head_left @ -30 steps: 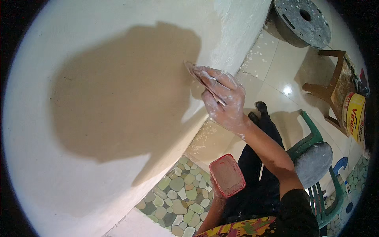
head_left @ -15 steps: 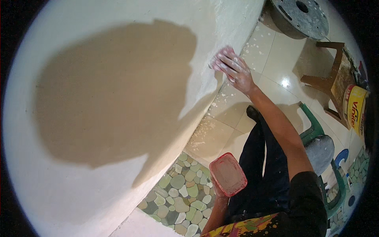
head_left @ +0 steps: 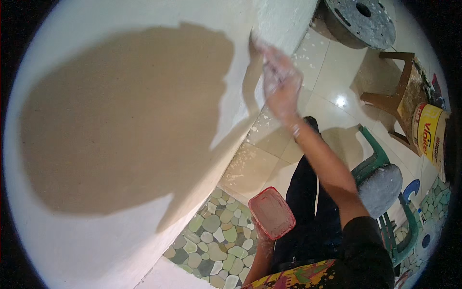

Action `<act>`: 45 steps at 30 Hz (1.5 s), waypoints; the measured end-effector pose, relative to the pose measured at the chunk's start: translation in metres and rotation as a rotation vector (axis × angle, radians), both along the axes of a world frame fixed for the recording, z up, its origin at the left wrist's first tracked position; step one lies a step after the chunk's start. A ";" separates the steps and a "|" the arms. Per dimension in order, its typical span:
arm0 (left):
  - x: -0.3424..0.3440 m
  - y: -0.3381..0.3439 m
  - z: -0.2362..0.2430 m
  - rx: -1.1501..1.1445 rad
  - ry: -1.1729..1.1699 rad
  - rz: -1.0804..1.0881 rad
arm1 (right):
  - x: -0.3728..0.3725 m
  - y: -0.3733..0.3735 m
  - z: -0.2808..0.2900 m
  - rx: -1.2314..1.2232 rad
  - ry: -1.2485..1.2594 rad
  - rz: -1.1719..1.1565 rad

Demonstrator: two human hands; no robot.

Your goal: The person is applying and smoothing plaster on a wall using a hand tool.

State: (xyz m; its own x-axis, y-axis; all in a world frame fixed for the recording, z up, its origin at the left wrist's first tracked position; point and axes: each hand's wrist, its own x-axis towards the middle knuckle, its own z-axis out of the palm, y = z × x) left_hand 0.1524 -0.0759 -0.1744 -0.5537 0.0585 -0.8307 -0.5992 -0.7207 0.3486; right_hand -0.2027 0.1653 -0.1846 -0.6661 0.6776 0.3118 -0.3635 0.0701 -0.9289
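My left hand (head_left: 263, 235), low in the picture, grips a red rectangular tub (head_left: 285, 232) from beneath and its near side. Inside the tub lies a smooth greyish-pink paste (head_left: 272, 211). Up at the white wall (head_left: 192, 245), my right hand (head_left: 282, 85) is smeared by motion and coated with whitish paste. Its fingers are drawn together and point at the wall surface. A small pale thing seems to stick out past the fingertips, too blurred to name. A large head-shaped shadow falls across the wall.
Beige floor tiles (head_left: 327, 72) with paste spatters run along the wall's foot, then a pebble-patterned floor (head_left: 216, 231). To the right stand a grey round tub (head_left: 358, 24), a brown stool (head_left: 399, 96), a yellow-labelled bucket (head_left: 429, 135) and a green chair (head_left: 373, 154) bearing a grey rounded object (head_left: 381, 190).
My right hand has swung from lying flat with a pinkish pad-like thing on the wall to pointing up and left along it. The tub has shifted slightly left in view.
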 end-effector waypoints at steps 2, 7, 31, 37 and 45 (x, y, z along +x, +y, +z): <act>-0.006 0.006 -0.002 0.032 -0.013 0.005 | 0.023 -0.028 0.001 -0.193 -0.097 0.183; -0.025 0.012 0.010 -0.010 -0.106 -0.035 | 0.065 -0.034 -0.012 0.342 -0.058 0.422; -0.013 0.021 -0.007 0.134 -0.074 0.026 | 0.025 0.023 -0.101 -0.267 -0.091 0.134; -0.023 0.027 -0.001 0.167 -0.030 0.016 | 0.005 0.001 -0.001 -0.014 -0.003 0.040; -0.034 0.019 -0.005 0.051 -0.089 -0.003 | 0.067 -0.033 -0.015 0.005 -0.034 0.467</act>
State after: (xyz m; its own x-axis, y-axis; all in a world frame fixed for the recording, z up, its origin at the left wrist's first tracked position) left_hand 0.1183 -0.0566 -0.1797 -0.4780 0.1034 -0.8723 -0.6284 -0.7340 0.2574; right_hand -0.1359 0.1325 -0.1995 -0.9093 0.3013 0.2870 -0.3266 -0.0894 -0.9409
